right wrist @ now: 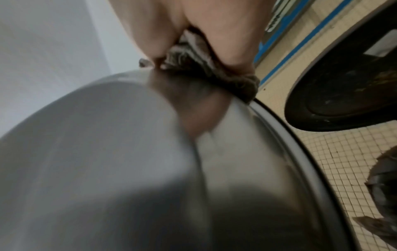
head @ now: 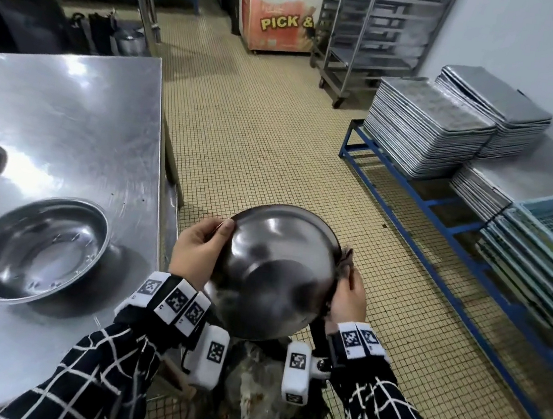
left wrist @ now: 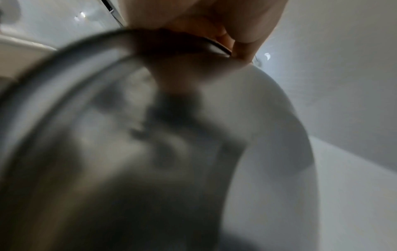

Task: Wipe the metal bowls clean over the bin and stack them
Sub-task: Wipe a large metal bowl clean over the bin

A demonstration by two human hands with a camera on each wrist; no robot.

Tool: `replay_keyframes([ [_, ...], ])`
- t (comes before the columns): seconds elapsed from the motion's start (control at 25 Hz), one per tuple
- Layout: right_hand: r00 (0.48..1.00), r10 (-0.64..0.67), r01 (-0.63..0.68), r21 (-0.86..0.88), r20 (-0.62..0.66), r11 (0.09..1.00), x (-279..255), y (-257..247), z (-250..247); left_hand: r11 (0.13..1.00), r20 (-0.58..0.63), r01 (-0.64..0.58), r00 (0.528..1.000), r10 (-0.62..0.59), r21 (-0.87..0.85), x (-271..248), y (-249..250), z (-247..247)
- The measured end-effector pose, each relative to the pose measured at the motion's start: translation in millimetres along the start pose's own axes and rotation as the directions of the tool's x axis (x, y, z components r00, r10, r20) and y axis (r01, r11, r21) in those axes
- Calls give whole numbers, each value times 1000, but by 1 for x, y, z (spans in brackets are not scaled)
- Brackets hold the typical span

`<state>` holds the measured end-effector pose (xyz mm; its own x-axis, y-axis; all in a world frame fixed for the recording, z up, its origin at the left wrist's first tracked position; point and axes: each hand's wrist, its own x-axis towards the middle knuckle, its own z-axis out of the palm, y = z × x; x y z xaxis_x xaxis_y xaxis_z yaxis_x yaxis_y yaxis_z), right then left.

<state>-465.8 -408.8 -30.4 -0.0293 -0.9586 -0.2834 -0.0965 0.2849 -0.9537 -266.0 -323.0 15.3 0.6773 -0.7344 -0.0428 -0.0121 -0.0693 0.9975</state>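
Nearest, a dark round bin (head: 260,404) holding crumpled waste sits under the upturned round metal bowl (head: 277,272). The left hand (head: 197,255) grips its left rim; the right hand (head: 349,298) presses a grey cloth (head: 346,259) there. Left, another wide metal bowl (head: 37,251) rests on the steel table (head: 69,118). Far right, stacked baking trays (head: 426,130).

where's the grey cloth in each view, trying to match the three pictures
Head: the cloth peeks out at the held bowl's right rim, under the right hand's fingers.
Left wrist: not visible; only blurred bowl and the left hand.
Right wrist: upper centre, pinched against the rim.
Shared landmark: the bowl's rolled rim.
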Motion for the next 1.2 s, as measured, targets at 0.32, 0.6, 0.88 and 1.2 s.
replay_keyframes([
  [0.32,792,-457,605,-416,405,679,9,-23,4,868,374,-287,918,130,404,-17,-9,0],
  [0.6,558,-752,822,-358,350,443,-18,-42,35,916,147,-218,973,178,336,-13,-3,13],
  [0.88,934,-347,353,-358,82,865,1,-15,15,994,46,-108,993,106,35,-18,15,7],
  [1.2,732,-669,661,-376,133,649,-42,-32,36,994,6,-91,996,91,55,-17,15,20],
])
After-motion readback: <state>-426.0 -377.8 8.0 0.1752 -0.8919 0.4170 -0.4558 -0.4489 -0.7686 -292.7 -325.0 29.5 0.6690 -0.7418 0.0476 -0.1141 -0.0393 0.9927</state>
